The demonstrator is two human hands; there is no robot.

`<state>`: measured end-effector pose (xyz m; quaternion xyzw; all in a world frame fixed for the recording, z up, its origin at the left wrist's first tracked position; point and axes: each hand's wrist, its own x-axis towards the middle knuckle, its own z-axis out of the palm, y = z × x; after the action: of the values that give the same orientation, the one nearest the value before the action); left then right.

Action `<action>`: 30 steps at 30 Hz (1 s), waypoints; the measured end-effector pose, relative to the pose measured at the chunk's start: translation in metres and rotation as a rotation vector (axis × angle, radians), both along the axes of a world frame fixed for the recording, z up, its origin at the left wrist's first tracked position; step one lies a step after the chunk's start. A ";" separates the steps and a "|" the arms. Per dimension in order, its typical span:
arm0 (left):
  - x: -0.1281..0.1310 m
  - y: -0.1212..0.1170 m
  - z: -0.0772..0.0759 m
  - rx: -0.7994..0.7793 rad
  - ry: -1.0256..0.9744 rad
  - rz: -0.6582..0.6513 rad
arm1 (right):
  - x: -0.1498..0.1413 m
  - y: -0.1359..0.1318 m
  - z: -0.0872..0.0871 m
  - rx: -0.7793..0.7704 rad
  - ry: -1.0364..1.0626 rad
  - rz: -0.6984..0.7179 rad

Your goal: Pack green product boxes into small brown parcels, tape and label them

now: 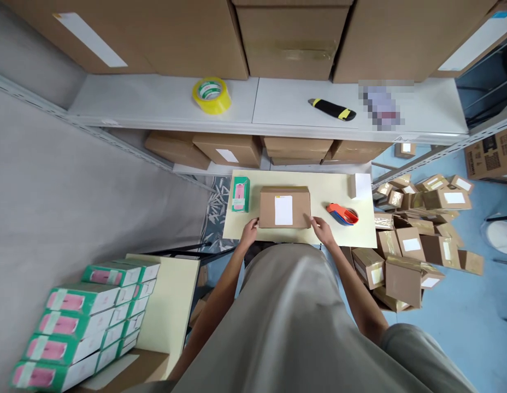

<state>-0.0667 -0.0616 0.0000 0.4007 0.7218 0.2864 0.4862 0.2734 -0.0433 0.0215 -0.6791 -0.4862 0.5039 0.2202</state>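
A brown cardboard box [266, 207] with a white label [283, 210] lies on the pale yellow table [273, 236] in front of me. My left hand [249, 232] grips its near left corner, fingers closed against the side. At the near right corner, my right hand [321, 229] holds the box the same way. Left of it is a small green box [241, 194] with a pink picture. An orange and blue tape dispenser [342, 214] rests to the right, with a white block, perhaps a stack of labels [360, 186], behind it.
Above the table, a shelf [278, 103] bears yellow tape [211, 95], a utility knife [332, 109] and large cartons [292, 41]. Packed parcels [405, 245] are heaped on the floor at right. Green and pink boxes [81, 311] stand stacked at lower left.
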 end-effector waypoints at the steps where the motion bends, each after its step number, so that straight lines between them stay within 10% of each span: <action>1: -0.002 0.007 -0.001 0.007 0.006 0.023 | 0.000 0.009 0.001 0.016 -0.021 -0.036; 9: -0.008 0.055 0.012 0.067 -0.018 0.127 | -0.011 0.052 0.041 0.025 0.107 0.003; 14: -0.021 0.027 0.034 0.131 -0.254 0.164 | -0.006 0.025 0.056 0.124 0.197 -0.092; 20: -0.010 -0.008 0.032 -0.012 -0.442 0.339 | -0.011 -0.008 0.035 -0.055 0.322 -0.160; 30: 0.003 -0.021 0.052 0.210 0.161 -0.331 | -0.032 0.010 0.049 -0.126 -0.198 0.121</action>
<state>-0.0638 -0.0823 0.0524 0.5839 0.6487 0.2435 0.4231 0.2412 -0.0328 0.0702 -0.7074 -0.5130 0.4764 0.0974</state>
